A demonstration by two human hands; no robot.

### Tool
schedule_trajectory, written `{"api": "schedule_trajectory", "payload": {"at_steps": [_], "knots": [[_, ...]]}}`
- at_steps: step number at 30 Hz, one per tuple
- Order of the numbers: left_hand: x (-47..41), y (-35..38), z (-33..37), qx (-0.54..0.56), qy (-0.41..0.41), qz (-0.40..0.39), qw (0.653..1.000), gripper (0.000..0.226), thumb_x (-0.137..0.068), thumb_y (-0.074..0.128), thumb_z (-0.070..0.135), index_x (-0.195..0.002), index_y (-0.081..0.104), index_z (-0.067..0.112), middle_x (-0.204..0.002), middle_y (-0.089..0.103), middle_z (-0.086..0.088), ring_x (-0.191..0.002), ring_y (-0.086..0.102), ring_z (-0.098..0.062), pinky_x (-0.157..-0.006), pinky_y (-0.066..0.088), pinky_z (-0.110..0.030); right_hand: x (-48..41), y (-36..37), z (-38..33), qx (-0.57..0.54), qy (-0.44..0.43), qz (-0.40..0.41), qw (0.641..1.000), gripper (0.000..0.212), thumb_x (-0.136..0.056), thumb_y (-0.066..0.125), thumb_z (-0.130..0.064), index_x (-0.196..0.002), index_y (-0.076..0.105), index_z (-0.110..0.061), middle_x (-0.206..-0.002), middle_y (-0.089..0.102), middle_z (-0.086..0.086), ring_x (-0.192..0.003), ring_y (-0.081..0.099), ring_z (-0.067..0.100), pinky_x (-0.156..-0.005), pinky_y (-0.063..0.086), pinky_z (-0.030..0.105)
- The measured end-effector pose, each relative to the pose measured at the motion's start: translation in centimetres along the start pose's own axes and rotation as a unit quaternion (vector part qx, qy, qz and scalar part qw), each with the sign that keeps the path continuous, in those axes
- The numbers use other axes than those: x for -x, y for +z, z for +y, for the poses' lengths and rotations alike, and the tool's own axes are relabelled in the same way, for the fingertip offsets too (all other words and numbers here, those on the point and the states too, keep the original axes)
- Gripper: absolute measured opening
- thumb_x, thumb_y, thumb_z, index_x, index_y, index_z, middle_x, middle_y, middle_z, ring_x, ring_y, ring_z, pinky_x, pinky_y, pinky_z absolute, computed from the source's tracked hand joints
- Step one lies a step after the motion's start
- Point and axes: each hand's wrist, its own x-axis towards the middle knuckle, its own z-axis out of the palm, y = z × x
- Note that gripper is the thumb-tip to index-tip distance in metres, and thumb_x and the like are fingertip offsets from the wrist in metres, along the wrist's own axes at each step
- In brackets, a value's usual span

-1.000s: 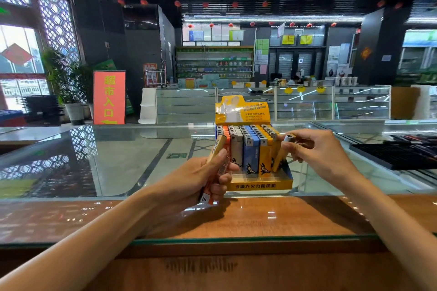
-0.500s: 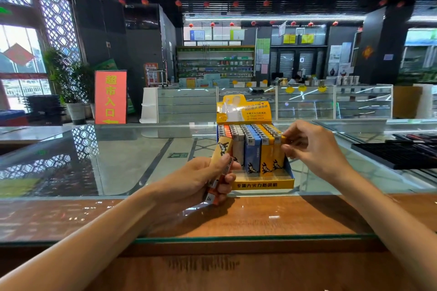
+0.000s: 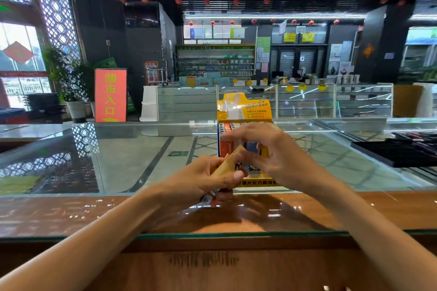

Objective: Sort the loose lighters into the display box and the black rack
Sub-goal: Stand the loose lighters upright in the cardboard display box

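Loose lighters (image 3: 224,167), a small yellow and orange bundle, were held tilted in the left hand (image 3: 203,182), whose fingers (image 3: 236,175) were curled round them, thumb on top. The bundle's upper end pointed toward the display box (image 3: 257,183), just beyond it. The right hand (image 3: 279,158) lay just right of that upper end and in front of the box, its fingers spread and blurred; whether they pinched a lighter could not be told. Boxed lighters (image 3: 224,146) stood upright in rows inside the box, partly hidden by the right hand, below a yellow header card (image 3: 243,110). The box stood on the glass-topped surface (image 3: 71,215). The black rack (image 3: 397,152) lay on the surface at far right, well apart from both hands.
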Motion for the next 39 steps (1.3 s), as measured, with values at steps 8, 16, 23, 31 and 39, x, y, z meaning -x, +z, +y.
{"api": "schedule_trajectory", "payload": {"at_steps": [8, 16, 23, 31, 39], "knots": [[-0.1, -0.2, 0.3, -0.025, 0.011, 0.013, 1.0, 0.031, -0.082, 0.064, 0.027, -0.102, 0.059, 0.003, -0.073, 0.057, 0.003, -0.063, 0.053, -0.006, -0.058, 0.046, -0.015, 1.2, -1.4, 0.5, 0.067, -0.034, -0.054, 0.996, 0.038, -0.075, 0.073, -0.004, -0.11, 0.068, -0.017, -0.086, 0.059, -0.004, -0.081, 0.054, 0.006, -0.069, 0.042, 0.014], [-0.8, -0.7, -0.1, 0.117, -0.014, 0.012, 0.993, 0.038, -0.091, 0.052, 0.025, -0.119, 0.054, 0.001, -0.08, 0.059, -0.001, -0.062, 0.055, -0.008, -0.057, 0.049, -0.02, 3.9, -3.8, 4.1, -0.078, 0.154, 0.053, 0.984, 0.011, -0.082, 0.064, -0.014, -0.091, 0.063, -0.021, -0.086, 0.068, -0.001, -0.083, 0.065, 0.013, -0.079, 0.053, 0.028], [-0.9, -0.7, 0.2, 0.151, -0.018, 0.009, 0.988, 0.04, -0.088, 0.045, 0.022, -0.121, 0.051, 0.0, -0.077, 0.062, -0.002, -0.061, 0.056, -0.009, -0.057, 0.05, -0.023, 3.6, -3.3, 6.8, -0.049, 0.202, 0.075, 0.975, 0.02, -0.077, 0.072, -0.013, -0.095, 0.064, -0.016, -0.09, 0.07, 0.001, -0.086, 0.067, 0.017, -0.081, 0.053, 0.029], [-0.6, -0.6, 0.3, 0.159, -0.023, 0.013, 0.987, 0.041, -0.09, 0.04, 0.022, -0.124, 0.049, 0.0, -0.081, 0.062, -0.006, -0.061, 0.056, -0.011, -0.056, 0.051, -0.023, 3.0, -2.7, 7.0, 0.035, 0.189, 0.107, 0.975, 0.029, -0.067, 0.081, -0.015, -0.087, 0.061, -0.022, -0.076, 0.064, -0.01, -0.069, 0.061, 0.003, -0.06, 0.045, 0.006], [0.0, -0.7, 0.4, 0.159, -0.015, -0.002, 0.987, 0.03, -0.096, 0.036, 0.017, -0.121, 0.045, 0.001, -0.102, 0.065, -0.017, -0.074, 0.063, -0.019, -0.063, 0.056, -0.026, 3.1, -2.6, 6.5, 0.035, 0.138, 0.141, 0.98, 0.031, -0.072, 0.076, -0.012, -0.097, 0.06, -0.021, -0.083, 0.062, -0.012, -0.078, 0.06, -0.001, -0.067, 0.048, 0.008]]}}
